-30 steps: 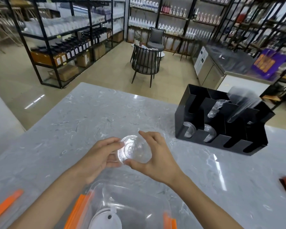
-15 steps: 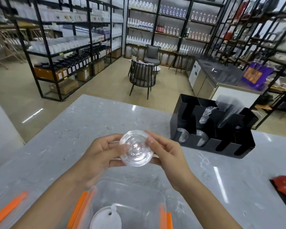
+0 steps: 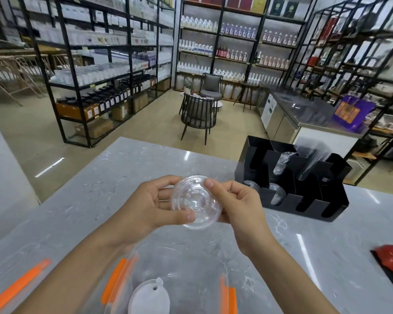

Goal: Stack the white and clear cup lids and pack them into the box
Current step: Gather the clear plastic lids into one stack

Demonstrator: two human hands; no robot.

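Clear lid, tilted more toward the camera than a second ago, is pinched between left hand and right hand fingers above the box holding a white lid.

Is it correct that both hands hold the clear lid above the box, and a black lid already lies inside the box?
Not quite. The head view shows both hands, left hand and right hand, holding the clear lid above the box, but the lid already inside the box is white, not black.
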